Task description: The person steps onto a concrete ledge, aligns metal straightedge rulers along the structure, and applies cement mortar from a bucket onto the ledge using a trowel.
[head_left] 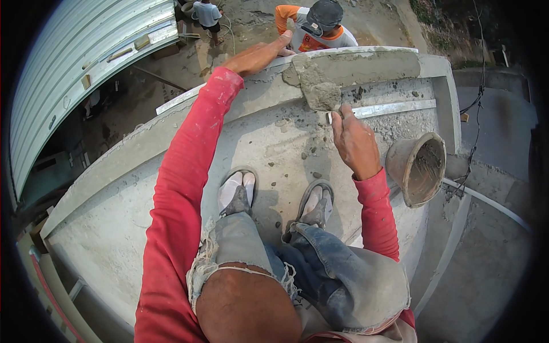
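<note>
My right hand (355,140) is closed round the handle of a trowel; the blade lies under a heap of wet grey mortar (324,95) against the inner side of a low concrete parapet (251,94). My left hand (260,57) reaches over the parapet's top, fingers stretched out, lying across a long pale straightedge (372,50) along the outer edge. Part of this hand's underside is hidden. Smooth fresh mortar (372,66) covers the parapet top to the right of the heap. A mortar-stained bucket (416,170) stands right of my right hand.
A pale metal bar (394,108) lies along the parapet's foot. Mortar crumbs dot the ledge around my sandalled feet (237,191). Beyond the parapet, lower down, are a person in a cap (323,26), another person (207,16) and a corrugated roof (86,63). Wires (479,97) hang at right.
</note>
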### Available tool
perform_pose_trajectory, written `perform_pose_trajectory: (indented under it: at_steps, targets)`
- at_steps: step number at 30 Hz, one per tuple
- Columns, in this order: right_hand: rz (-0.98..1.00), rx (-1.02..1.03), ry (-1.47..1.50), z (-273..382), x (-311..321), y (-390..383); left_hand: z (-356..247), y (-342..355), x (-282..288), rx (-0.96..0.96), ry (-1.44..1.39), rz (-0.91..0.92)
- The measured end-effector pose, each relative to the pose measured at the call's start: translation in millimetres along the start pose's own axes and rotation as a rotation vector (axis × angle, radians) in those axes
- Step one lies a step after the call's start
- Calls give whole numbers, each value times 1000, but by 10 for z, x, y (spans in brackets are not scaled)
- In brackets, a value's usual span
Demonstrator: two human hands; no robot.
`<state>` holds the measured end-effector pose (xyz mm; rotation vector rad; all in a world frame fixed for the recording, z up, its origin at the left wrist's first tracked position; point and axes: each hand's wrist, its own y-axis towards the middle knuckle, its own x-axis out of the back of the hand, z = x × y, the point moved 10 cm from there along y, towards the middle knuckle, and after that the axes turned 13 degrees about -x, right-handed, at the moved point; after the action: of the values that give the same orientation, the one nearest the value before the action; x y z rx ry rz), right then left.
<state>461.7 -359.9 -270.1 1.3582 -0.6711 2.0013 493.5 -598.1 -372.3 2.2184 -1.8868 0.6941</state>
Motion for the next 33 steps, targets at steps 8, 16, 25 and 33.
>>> perform_pose_trajectory:
  at_steps: [8,16,25,33]
  targets:
    - [174,-265,206,-284,-126,164,12,10,6,5,21,-4]
    - [559,-123,341,390,-368,-273,72,22,-14,-16,-72,1]
    - [-130,41,-120,-44,474,-82,-120,20,5,-18,22,0]
    - [146,109,-25,17,509,-174,-28,-61,27,8,-5,-14]
